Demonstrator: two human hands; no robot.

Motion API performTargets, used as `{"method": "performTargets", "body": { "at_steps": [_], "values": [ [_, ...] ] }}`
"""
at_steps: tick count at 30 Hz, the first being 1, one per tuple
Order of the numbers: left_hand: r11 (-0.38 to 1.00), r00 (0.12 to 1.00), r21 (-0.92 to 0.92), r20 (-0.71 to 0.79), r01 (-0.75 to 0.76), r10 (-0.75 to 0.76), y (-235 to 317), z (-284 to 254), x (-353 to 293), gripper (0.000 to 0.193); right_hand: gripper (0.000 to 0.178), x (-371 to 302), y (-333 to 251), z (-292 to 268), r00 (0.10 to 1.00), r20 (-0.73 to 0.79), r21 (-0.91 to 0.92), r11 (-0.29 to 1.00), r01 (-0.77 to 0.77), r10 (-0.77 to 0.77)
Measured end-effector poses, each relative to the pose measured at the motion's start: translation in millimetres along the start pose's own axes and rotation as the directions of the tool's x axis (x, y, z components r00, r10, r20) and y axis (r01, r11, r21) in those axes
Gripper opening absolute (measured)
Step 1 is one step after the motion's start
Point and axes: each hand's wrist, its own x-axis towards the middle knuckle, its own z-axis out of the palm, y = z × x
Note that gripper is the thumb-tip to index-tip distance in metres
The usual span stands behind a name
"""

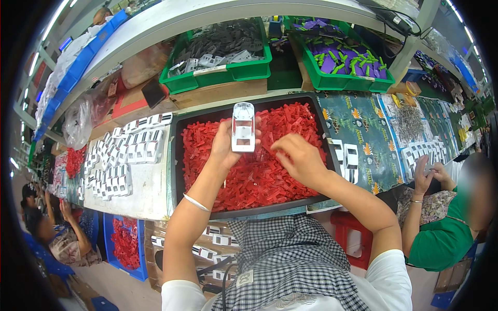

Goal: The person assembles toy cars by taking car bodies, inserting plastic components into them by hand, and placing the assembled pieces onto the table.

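Observation:
My left hand [222,145] is closed around a white toy car body [243,124] with window openings, held above a black tray [175,171]. Small red plastic parts [249,186] fill that tray in a loose heap. Just right of the car body, my right hand [301,159] hovers over the red parts with its fingers curled together. Whatever its fingertips may hold is hidden. More white car bodies [116,179] stand in rows on the board at the left, and a few others [350,161] lie just right of the tray.
Behind the tray stand a green crate of grey parts [223,71] and a green crate of purple and lime-green parts [353,82]. A shelf edge [290,9] crosses above them. At the right sits a co-worker in green [441,243]. A blue bin [110,243] rests lower left.

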Motion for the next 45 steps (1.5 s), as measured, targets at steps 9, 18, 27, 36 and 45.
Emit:
{"method": "performTargets", "body": {
  "at_steps": [9,18,27,36,45],
  "values": [
    [0.985,0.978,-0.004,-0.117,-0.174,0.172,8,-10,-3,0.05,0.01,21,28,65,0.9,0.434,-0.303,0.947,0.111,0.033],
    [0.979,0.971,0.091,-0.143,-0.182,0.193,0,-1,-1,0.047,0.017,36,21,40,0.942,0.22,-0.02,0.966,-0.257,0.255],
    [0.928,0.954,0.363,-0.239,-0.084,0.18,-28,15,-11,0.037,0.011,41,18,35,0.967,-0.253,0.054,0.999,-0.001,0.015],
    [0.897,0.883,0.419,-0.355,-0.143,0.306,-13,11,-9,0.042,0.015,37,50,18,0.975,-0.049,-0.091,0.971,-0.219,0.215],
    [0.928,0.889,0.346,-0.37,-0.137,0.27,-10,7,-9,0.042,0.021,31,60,29,0.949,0.288,-0.325,0.945,-0.033,0.132]
  ]
}}
